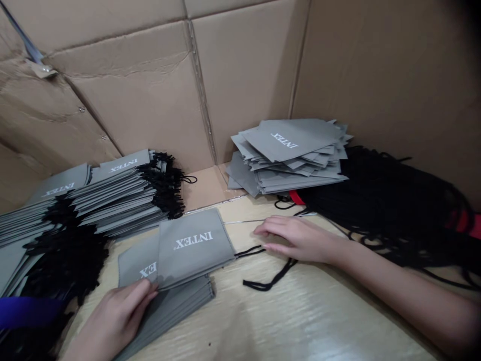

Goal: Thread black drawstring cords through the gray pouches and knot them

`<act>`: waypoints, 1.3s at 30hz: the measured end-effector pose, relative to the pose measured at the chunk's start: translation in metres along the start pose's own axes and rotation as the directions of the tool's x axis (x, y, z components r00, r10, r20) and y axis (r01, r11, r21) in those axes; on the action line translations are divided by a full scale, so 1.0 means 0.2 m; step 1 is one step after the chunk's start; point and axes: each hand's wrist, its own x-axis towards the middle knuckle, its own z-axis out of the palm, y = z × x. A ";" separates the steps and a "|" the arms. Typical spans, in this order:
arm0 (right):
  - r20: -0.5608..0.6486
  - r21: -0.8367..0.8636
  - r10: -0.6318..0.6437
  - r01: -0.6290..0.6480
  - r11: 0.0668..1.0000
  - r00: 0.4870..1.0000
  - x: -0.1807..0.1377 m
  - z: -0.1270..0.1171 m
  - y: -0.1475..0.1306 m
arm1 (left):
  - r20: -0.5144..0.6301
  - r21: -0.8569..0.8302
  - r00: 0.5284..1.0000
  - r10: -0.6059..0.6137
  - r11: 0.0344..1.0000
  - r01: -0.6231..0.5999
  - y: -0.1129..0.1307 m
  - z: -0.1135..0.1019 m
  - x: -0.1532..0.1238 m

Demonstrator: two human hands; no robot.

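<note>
So, closest in, at the lower left of the frame, the bare left hand [118,311] was curled in, thumb and fingers pinched at the near-left corner of a flat grey rectangular pouch [195,250] with white INTEX lettering. That pouch sat around the centre of the frame, overlapping more grey pieces on a pale wood-look table [319,321]. A thin black cord loop [248,252] ran off its right edge toward the bare right hand [296,238], right of centre. That one was half open, fingers loosely bent; couldn't tell if it had hold of any cord. A blue band [30,312] showed at the lower left edge. Further back were grey pouch stacks with black cords [116,200] on the left, a messy grey pouch pile [293,145] right of upper centre, a big black cord bundle [394,200] at right, then brown cardboard walls [248,70].
</note>
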 end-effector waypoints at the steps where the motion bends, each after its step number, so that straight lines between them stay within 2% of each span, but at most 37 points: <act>1: -0.003 0.030 -0.003 0.003 1.000 1.000 0.00 0.01 0.00 | -0.018 0.003 1.000 0.012 1.000 -0.011 0.00 0.00 0.00; 7: 0.051 0.122 -0.083 0.076 0.990 0.995 0.01 0.03 -0.03 | -0.041 0.047 0.997 0.071 0.996 -0.069 -0.04 -0.02 0.00; 13: 0.061 -0.001 -0.049 0.049 0.999 0.997 0.00 0.06 -0.06 | -0.035 0.127 0.993 0.114 0.986 -0.109 -0.07 -0.05 0.00; 18: 0.022 -0.067 -0.067 0.068 0.995 0.998 -0.02 0.05 -0.11 | -0.058 0.213 0.996 0.062 0.976 -0.049 -0.05 -0.09 -0.01; 20: -0.014 -0.102 -0.110 0.108 0.989 0.994 -0.03 0.05 -0.12 | -0.096 0.245 0.995 0.042 0.969 -0.017 0.02 -0.10 0.01; 23: -0.039 -0.196 -0.172 0.161 0.967 0.984 -0.03 0.07 -0.12 | -0.088 0.240 0.996 0.034 0.971 -0.012 0.20 -0.10 0.12; 26: -0.065 -0.268 -0.196 0.172 0.948 0.978 -0.03 0.10 -0.12 | 0.066 0.162 0.994 0.086 0.982 -0.095 0.44 -0.08 0.28; 29: -0.094 -0.290 -0.191 0.157 0.944 0.977 -0.03 0.11 -0.12 | 0.142 0.147 0.982 0.121 0.979 -0.142 0.59 -0.02 0.44; 34: -0.177 -0.354 -0.168 0.097 0.930 0.970 -0.06 0.06 -0.16 | 0.117 0.243 0.991 0.060 0.966 -0.087 0.62 0.09 0.55; 39: -0.184 -0.365 -0.121 0.047 0.930 0.976 -0.05 0.06 -0.18 | 0.058 0.153 0.997 -0.049 0.987 0.039 0.61 0.10 0.52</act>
